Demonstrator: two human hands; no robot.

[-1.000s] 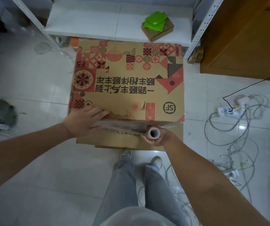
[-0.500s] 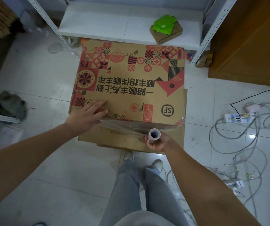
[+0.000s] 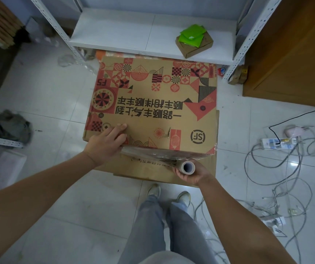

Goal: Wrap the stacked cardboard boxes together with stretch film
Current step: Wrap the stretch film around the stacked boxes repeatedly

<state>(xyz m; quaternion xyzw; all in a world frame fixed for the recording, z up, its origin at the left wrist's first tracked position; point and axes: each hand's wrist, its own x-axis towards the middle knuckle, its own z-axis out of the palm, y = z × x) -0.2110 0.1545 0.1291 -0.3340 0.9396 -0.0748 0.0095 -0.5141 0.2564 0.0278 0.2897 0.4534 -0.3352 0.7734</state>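
Down on the tiled floor [image 3: 57, 96], stacked cardboard boxes [image 3: 153, 115] before the white shelf [image 3: 153, 33]; stretch film [image 3: 153, 154] drawn along the near edge. Left hand [image 3: 106, 143] flat, fingers straight, pressing film end onto the printed top box. Right hand [image 3: 192, 173] curled around the film roll [image 3: 188, 167], just beside the stack's near right corner

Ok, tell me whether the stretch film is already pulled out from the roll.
Pulled out: a clear band of stretch film spans from the roll to the left hand.
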